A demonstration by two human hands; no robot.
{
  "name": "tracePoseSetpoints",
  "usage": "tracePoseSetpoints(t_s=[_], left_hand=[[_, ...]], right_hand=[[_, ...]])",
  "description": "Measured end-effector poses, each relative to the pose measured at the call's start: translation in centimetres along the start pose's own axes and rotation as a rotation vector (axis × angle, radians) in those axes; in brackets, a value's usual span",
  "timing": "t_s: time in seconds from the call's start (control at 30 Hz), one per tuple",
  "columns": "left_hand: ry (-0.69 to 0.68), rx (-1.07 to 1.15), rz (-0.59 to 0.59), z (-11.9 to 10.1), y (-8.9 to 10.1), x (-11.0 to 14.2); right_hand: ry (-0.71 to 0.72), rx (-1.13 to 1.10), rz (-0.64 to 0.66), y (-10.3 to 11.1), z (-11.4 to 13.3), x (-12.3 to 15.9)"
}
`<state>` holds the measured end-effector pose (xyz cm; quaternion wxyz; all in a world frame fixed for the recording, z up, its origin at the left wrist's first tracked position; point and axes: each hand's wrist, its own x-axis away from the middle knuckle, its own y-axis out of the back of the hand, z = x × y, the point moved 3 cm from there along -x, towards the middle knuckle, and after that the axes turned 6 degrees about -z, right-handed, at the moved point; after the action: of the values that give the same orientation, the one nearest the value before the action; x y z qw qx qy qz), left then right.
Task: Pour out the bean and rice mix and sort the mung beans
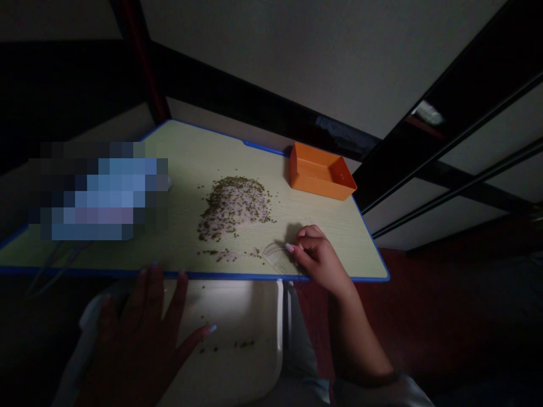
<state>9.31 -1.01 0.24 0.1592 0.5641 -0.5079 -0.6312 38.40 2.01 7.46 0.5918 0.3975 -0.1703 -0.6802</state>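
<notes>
A pile of small green beans mixed with pale grains (237, 206) is heaped on a pale yellow tabletop with a blue edge (182, 147). A thin line of loose beans and grains (229, 255) lies in front of the heap. My right hand (316, 251) is at the tabletop to the right of that line, its fingers curled in; anything inside them is hidden. My left hand (144, 328) is spread over a white basin (278, 339) below the table's front edge. Several dark beans (244, 343) lie in the basin.
An orange open box (324, 186) stands at the table's back right. A pixelated patch (106, 192) covers something on the left, with a thin cable (51, 277) hanging from the table edge. Dark panelled walls (263, 62) rise behind and at the right.
</notes>
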Motion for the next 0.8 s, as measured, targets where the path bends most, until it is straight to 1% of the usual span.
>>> tracePoseSetpoints(t_s=[0.1,0.23,0.33,0.4,0.5,0.67,0.8], left_hand=[[0.01,0.017,-0.016,0.1,-0.1,0.0],[0.001,0.021,-0.035,0.2,-0.1,0.0],[0.027,0.036,-0.03,0.3,0.0,-0.1],[0.02,0.037,-0.029,0.2,0.1,-0.2],[0.006,0.019,-0.018,0.1,0.2,-0.2],[0.017,0.03,-0.021,0.2,0.0,0.0],[0.043,0.043,-0.007,0.1,0.0,0.0]], right_hand=[[-0.004,0.001,-0.02,0.1,0.1,-0.1],[-0.005,0.011,-0.007,-0.3,0.3,-0.4],[-0.006,0.01,0.002,-0.6,0.3,-0.6],[0.006,0.008,0.01,-0.7,0.3,-0.6],[0.03,0.005,0.021,-0.6,0.5,-0.7],[0.048,0.024,0.011,-0.2,0.6,-1.1],[0.074,0.045,0.034,-0.4,0.7,-1.6]])
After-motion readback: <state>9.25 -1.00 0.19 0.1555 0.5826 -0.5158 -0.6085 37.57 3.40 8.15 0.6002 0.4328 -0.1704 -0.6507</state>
